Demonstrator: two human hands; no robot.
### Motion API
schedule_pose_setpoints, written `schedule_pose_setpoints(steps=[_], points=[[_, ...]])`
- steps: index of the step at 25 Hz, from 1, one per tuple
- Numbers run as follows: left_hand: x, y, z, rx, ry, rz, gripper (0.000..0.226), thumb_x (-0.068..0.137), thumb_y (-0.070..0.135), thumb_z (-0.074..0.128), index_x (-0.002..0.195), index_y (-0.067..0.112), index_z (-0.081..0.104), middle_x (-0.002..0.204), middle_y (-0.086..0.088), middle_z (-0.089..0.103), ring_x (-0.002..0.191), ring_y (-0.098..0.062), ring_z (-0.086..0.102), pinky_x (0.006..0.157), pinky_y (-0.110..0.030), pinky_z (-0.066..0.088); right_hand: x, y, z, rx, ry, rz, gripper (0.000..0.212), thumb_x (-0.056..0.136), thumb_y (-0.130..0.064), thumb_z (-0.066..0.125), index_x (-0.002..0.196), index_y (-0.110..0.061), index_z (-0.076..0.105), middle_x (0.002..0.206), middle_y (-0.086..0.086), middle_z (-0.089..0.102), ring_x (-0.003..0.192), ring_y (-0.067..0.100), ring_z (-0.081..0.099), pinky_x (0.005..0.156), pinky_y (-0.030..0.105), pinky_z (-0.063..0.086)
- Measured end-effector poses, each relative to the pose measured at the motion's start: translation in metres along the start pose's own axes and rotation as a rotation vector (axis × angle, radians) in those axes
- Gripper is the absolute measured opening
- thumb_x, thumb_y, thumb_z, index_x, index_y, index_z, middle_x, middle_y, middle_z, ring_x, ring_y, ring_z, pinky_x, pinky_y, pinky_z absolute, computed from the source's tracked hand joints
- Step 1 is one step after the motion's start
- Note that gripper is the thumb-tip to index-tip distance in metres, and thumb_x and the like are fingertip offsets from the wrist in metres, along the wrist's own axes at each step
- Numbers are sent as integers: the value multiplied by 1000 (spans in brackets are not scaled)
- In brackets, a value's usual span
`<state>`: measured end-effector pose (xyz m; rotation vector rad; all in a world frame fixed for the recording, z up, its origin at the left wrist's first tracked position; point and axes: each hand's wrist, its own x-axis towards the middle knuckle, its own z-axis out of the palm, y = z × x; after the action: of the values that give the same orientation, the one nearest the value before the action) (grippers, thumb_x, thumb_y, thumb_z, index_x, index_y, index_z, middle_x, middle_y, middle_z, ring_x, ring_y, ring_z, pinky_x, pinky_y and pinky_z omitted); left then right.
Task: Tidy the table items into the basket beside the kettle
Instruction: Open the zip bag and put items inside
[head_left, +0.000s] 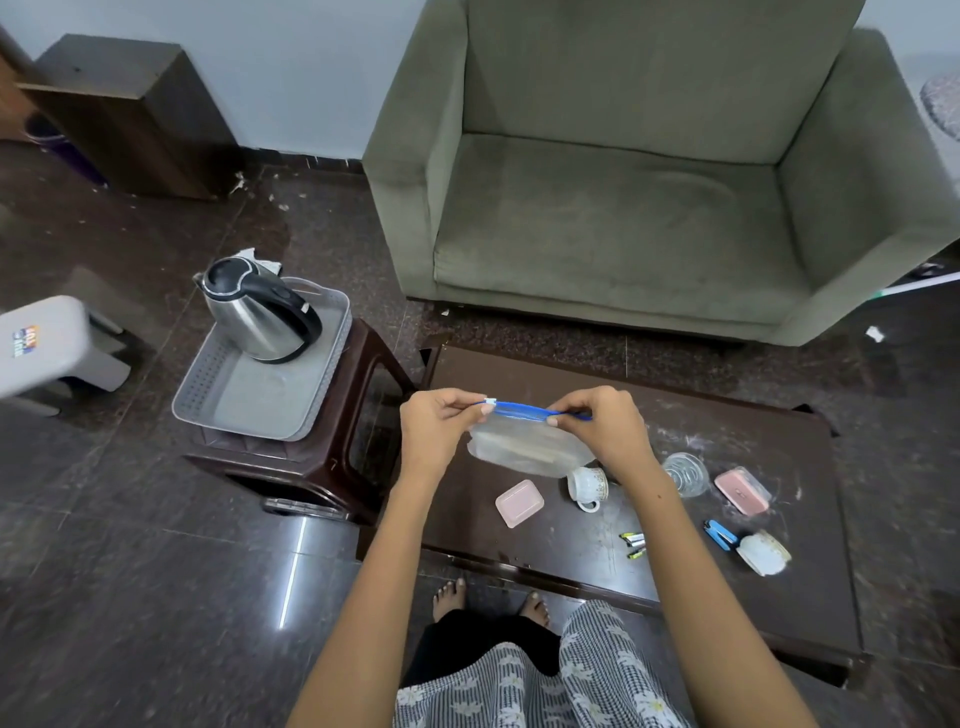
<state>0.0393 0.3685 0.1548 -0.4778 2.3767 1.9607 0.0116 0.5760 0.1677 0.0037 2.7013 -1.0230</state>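
Both hands pinch the blue zip strip of a clear bag (524, 448): the left hand (434, 431) at its white slider, the right hand (602, 428) further along. Below the right hand's fingers stands a cup (587, 484); left of the left hand's, the basket (249, 389) with the kettle (257, 312).

a home living room: green armchair (649, 171), low coffee table (519, 374), kettle (254, 306), tiled floor (130, 545).

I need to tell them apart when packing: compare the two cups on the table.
The cup nearer the bag lies tipped with its handle showing toward the camera; the cup by the blue stapler lies on its side at the table's right end, no handle visible. The first sits mid-table, the second near the front edge. Both are white with patterned rims.
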Motion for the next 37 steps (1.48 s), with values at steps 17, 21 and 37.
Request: schedule_pose_setpoints(steps=[17, 21, 37], points=[[5, -5, -2, -125, 79, 5, 9, 84, 6, 68, 88, -1, 70, 74, -16, 72, 74, -21, 72, 72, -29, 59, 4, -14, 33, 69, 155, -303, 7, 78, -10, 71, 82, -16, 74, 85, -3, 72, 74, 14, 65, 68, 37, 53], [9, -13, -20, -248, 223, -13, 10, 84, 3, 67, 91, -4, 68, 78, -20, 71, 75, -23, 72, 69, -27, 58, -1, 20, 16, 36, 321, -209, 12, 81, -6, 68, 88, -15, 73, 89, 0, 71, 76, 20, 66, 69, 38, 53], [-1, -7, 13, 218, -171, 79, 7, 78, 20, 76, 82, 15, 76, 75, 0, 66, 55, 1, 55, 57, -11, 43, 17, -22, 57, 1074, 247, 600, 5, 80, 4, 68, 83, 1, 66, 90, 18, 66, 83, 26, 66, 54, 24, 57]])
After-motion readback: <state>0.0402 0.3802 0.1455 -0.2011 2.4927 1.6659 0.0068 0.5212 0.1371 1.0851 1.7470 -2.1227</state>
